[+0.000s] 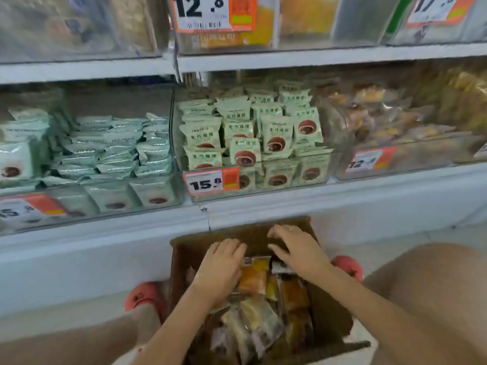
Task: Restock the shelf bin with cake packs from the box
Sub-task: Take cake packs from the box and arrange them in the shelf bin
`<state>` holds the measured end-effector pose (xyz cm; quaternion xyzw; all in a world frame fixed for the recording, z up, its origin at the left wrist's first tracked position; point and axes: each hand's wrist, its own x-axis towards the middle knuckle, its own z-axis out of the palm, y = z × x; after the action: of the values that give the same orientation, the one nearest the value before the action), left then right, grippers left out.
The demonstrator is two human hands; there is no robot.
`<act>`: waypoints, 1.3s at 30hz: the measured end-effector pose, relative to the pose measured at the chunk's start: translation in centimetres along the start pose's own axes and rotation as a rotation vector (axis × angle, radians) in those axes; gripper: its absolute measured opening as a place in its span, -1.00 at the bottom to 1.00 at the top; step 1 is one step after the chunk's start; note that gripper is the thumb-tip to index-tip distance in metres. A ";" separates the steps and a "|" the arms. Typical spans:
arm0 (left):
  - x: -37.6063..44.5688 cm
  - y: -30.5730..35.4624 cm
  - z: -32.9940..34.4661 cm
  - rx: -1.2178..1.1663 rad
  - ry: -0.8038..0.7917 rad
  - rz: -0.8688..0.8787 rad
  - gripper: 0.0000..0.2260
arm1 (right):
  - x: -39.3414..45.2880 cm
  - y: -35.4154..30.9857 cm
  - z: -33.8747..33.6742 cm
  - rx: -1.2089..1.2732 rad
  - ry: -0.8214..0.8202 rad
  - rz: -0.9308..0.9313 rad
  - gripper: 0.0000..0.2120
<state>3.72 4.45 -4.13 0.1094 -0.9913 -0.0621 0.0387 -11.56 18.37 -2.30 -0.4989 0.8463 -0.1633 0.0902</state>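
Both hands down inside an open cardboard box (pixel 329 312) on the floor, below the shelf. Left hand (pixel 221 264) palm-down, fingers relaxed, resting on orange-and-clear cake packs (pixel 254 279); no grasp visible. Right hand (pixel 297 248) spread flat near the box's far wall, just beside the same packs, gripping nothing. Above, a clear shelf bin (pixel 395 164) with similar golden packs, right of the green-wrapped ones (pixel 276 135).

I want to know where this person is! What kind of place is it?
It looks like a shop, probably a snack aisle. Clear shelf bins hold stacks of wrapped cake packs, orange price tags hang on the fronts, and both hands reach into a cardboard box of packs on the floor.
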 end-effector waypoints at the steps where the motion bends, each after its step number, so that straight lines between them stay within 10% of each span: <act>1: -1.1 0.0 1.5 -0.020 -0.056 -0.048 -0.59 | -0.5 0.7 2.1 0.009 -0.129 0.065 -0.76; 10: -10.8 -1.3 12.8 -0.251 -0.518 -0.486 -0.54 | -3.2 1.5 13.9 0.122 -0.870 0.357 -0.78; 19: -10.2 -0.3 14.2 -0.420 -0.567 -0.534 -0.54 | -5.0 -0.4 20.5 0.126 -0.807 0.792 0.22; 23: -10.5 0.1 14.3 -0.432 -0.553 -0.534 -0.57 | -6.0 -1.3 21.1 0.204 -0.628 0.846 0.16; 26: -10.5 0.3 14.7 -0.514 -0.507 -0.574 -0.59 | -5.8 -0.7 18.9 0.337 -0.784 0.798 0.05; 34: -7.6 -0.1 10.6 -1.820 -0.233 -1.117 -0.50 | -5.4 0.6 9.9 1.361 -1.143 0.723 -0.46; 39: -7.2 0.5 9.2 -1.869 -0.110 -1.077 -0.62 | -6.7 -0.7 9.4 1.605 -0.935 0.698 -0.43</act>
<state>9.79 7.58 -13.59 0.4552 -0.3735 -0.8077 0.0300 -4.75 22.16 -10.91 -0.0268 0.4637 -0.4388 0.7693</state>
